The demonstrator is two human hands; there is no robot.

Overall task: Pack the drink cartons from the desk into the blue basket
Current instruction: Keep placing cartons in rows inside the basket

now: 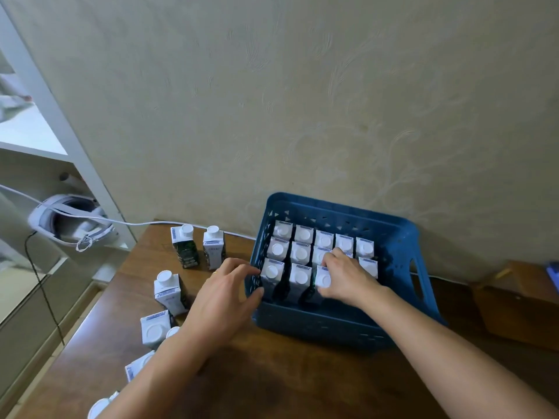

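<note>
1. Blue basket (402, 252) on the wooden bench (287, 382), against the wall, holding upright cartons in rows.
2. Right hand (344, 276) inside the basket, fingers curled round a front-row carton (323, 281).
3. Left hand (223, 297) at the basket's left wall, fingers spread, thumb touching the rim.
4. Loose cartons (168, 287) stand on the bench left of the basket.

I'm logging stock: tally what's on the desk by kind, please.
Blue basket: 1
Cartons in it: 12 visible
Cartons loose on the desk: at least 6, some hidden
Total: at least 19
</note>
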